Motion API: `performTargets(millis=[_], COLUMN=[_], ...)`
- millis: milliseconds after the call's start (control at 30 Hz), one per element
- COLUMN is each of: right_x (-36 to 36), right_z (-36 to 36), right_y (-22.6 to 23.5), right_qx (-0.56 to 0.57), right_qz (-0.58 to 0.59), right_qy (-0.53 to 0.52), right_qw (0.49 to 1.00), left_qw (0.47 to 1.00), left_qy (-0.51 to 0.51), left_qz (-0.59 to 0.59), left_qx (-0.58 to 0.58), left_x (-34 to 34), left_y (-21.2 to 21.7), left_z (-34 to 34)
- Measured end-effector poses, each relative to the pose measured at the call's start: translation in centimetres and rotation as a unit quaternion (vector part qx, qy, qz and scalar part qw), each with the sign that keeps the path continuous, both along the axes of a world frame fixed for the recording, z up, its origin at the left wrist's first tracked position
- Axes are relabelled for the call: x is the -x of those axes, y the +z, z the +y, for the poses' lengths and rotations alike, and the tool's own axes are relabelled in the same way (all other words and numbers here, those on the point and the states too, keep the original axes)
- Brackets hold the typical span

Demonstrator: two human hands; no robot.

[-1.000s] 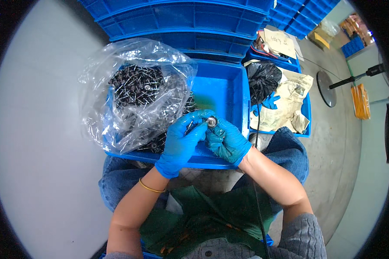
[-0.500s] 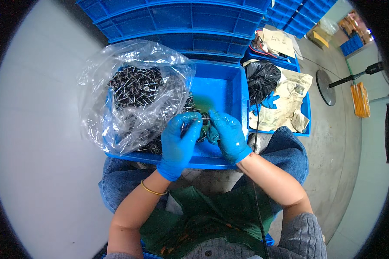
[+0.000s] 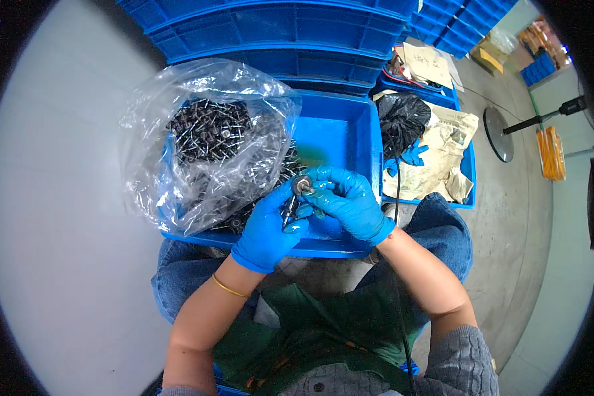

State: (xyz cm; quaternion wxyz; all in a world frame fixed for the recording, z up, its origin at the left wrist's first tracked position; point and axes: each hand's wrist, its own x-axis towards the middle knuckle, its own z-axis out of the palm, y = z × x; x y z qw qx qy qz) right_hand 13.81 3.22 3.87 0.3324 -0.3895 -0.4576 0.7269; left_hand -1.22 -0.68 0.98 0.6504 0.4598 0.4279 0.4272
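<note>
Both my hands wear blue gloves and meet over the front of a blue crate point(image 3: 340, 247). My left hand point(image 3: 269, 231) is closed round a small metal part point(image 3: 290, 211) with a dark shaft and a round, dark-rimmed end. Thumb and fingers of my right hand point(image 3: 355, 206) pinch at the round end; whether a separate small piece sits there I cannot tell. Left of my hands, a clear plastic bag point(image 3: 145, 168) lies open in the crate. It holds many dark metal pins with round heads point(image 3: 211, 129), and more lie beside it.
Stacked blue crates point(image 3: 270, 33) rise just beyond. On the right, another crate holds brown paper point(image 3: 452, 158), a black plastic bag point(image 3: 402, 122) and a blue glove point(image 3: 414, 156). A black cable point(image 3: 400, 297) hangs near my right arm. A stand with a round base point(image 3: 497, 134) is farther right.
My left hand has turned and dropped slightly, bringing the metal part's round end into view. My right hand has shifted a little, its fingers now bent over that end.
</note>
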Motion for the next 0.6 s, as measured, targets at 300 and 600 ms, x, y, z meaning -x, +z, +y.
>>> performTargets(millis=[300, 600], right_x=[-0.9, -1.3], right_z=[0.8, 1.0], right_y=[-0.3, -0.7], right_qx=[0.01, 0.039], right_qz=[0.002, 0.003], right_qy=[0.029, 0.053], right_qw=[1.0, 0.998], left_qw=[0.918, 0.996], left_qy=[-0.056, -0.024], left_qz=[-0.365, -0.074], left_qx=[0.145, 0.04], left_x=[0.1, 0.0], left_y=[-1.3, -0.5], left_z=[0.0, 0.1])
